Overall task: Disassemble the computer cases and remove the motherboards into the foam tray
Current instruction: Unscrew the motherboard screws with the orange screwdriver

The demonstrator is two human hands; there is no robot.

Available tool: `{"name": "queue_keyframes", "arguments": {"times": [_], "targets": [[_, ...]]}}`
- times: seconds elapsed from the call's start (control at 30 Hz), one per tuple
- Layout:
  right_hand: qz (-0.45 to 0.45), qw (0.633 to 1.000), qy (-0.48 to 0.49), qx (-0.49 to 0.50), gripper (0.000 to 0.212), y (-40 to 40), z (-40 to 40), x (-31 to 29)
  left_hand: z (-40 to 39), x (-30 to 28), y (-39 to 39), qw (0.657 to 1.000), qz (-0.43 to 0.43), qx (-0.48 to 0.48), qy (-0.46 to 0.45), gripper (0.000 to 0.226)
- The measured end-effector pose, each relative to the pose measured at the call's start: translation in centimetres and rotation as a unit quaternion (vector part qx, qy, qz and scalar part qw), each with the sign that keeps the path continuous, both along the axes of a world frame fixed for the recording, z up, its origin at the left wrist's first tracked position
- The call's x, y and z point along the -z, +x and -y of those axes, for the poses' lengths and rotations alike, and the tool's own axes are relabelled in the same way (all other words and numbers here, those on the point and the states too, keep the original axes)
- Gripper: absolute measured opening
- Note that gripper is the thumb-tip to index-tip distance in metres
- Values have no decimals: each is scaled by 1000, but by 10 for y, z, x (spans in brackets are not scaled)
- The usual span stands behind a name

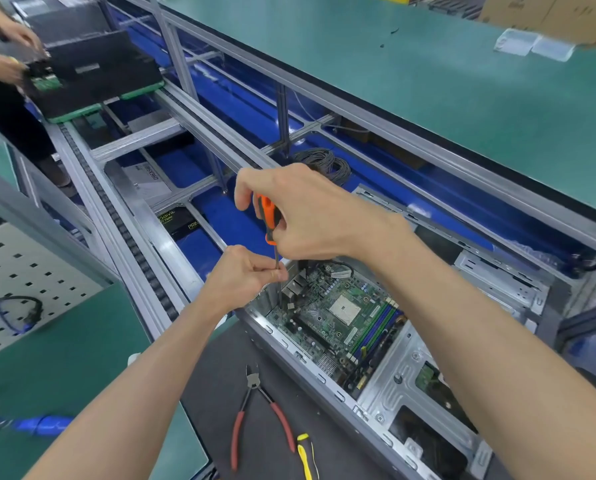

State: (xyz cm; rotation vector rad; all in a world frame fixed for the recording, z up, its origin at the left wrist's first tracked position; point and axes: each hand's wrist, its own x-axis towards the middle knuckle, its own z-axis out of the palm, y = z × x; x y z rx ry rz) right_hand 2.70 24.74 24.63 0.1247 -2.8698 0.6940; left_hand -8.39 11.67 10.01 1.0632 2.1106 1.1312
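Far left: one perforated metal panel with one blue-black cable lying on it, parked off the work area. Below it a blue-handled tool on the green bench mat, too blurred to name.

Upper left: a second person's two hands work on another black computer case on a green conveyor pallet; probably the same job one station up the line.

Centre-left: left hand, fingers curled, pinches the screwdriver's shaft low down, likely to steady the tip over a screw. Tip goes down near the motherboard's rear-port corner; exact screw not visible.

Centre bottom: one pair of red-handled side cutters and one yellow-handled tool lie on the dark mat just beside the case, within reach (probably for cable ties).

Centre: right hand wraps the orange screwdriver handle from above, held upright so it can turn.

Right: one open computer case lying on its side, so the board faces up. One green motherboard sits inside, apparently not yet free. No foam tray visible. One coil of grey cable sits beyond, under the frame.

Judgement: unscrewing step, board removal not yet done.
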Motion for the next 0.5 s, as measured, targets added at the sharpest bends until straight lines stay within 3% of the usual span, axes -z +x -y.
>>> {"name": "queue_keyframes", "arguments": {"times": [0.07, 0.13, 0.17, 0.27, 0.37, 0.43, 0.5], "targets": [[-32, 998, 44, 44, 29, -1, 6, 8, 0, 1, -1, 1000, -7, -10, -9, 43], [-71, 972, 182, 130, 41, -5, 11, 16, -2, 1, -1, 1000, -20, -10, -10, 39], [-92, 964, 205, 143, 40, -8, 12, 18, -2, 0, -1, 1000, -22, -9, -11, 35], [-93, 986, 120, 65, 22, -10, 9, 17, -1, 2, -1, 999, -26, -6, -20, 34], [-38, 999, -35, 0, 35, -1, 4, 11, 3, 5, -1, 999, -20, -6, -25, 40], [-43, 999, -23, 14, 29, 0, 6, 11, 3, 7, -2, 999, -21, -11, -22, 39], [-69, 988, 101, 90, 33, -4, 8, 15, 2, 7, -2, 999, -28, -15, -25, 37]]}}
